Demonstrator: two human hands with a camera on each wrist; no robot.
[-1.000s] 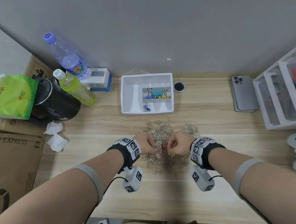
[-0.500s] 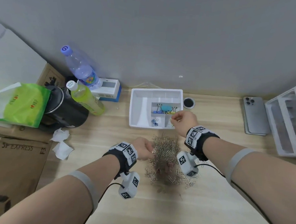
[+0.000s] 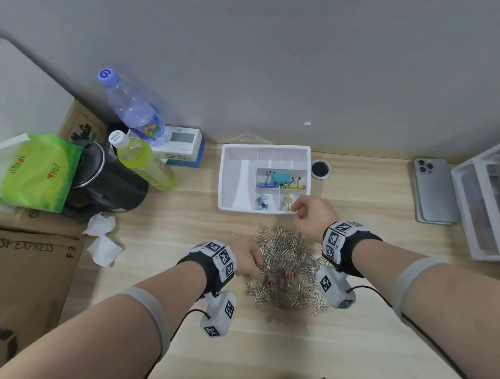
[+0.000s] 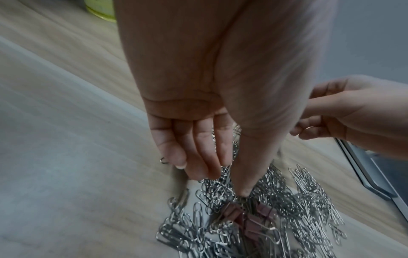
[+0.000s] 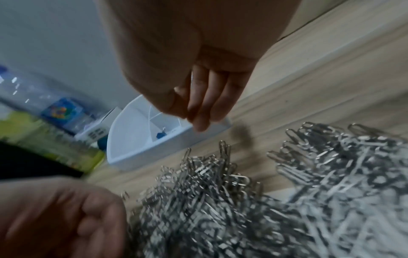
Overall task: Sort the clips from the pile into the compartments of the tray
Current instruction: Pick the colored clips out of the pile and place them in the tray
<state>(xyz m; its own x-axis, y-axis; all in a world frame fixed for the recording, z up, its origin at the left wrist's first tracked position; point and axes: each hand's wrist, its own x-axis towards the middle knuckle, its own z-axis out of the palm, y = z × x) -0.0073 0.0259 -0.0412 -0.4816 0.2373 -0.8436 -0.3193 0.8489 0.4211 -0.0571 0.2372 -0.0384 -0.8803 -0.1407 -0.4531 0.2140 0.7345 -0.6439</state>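
A heap of silver paper clips (image 3: 285, 260) lies on the wooden table in front of the white tray (image 3: 235, 176). Pink binder clips (image 3: 285, 277) sit in the middle of the heap. My left hand (image 3: 262, 276) reaches down into the heap. Its fingers (image 4: 198, 157) are straight and its thumb tip touches the clips beside the pink binder clips (image 4: 249, 220). My right hand (image 3: 296, 209) hovers at the tray's front right corner. In the right wrist view the right hand (image 5: 194, 120) holds nothing I can see. Small yellow clips (image 3: 287, 202), small blue clips (image 3: 261, 203) and large binder clips (image 3: 282, 181) lie in separate compartments.
Two bottles (image 3: 144, 161), a black container (image 3: 107, 179) and a green bag (image 3: 37, 171) stand at the left, with cardboard boxes (image 3: 21, 268) and crumpled tissue (image 3: 102, 238). A phone (image 3: 433, 190) and a white drawer unit (image 3: 490, 200) sit at the right.
My right hand left the heap, went to the tray's front right compartment and now sits at its edge, with yellow clips lying there. My left hand stayed at the heap and straightened its fingers.
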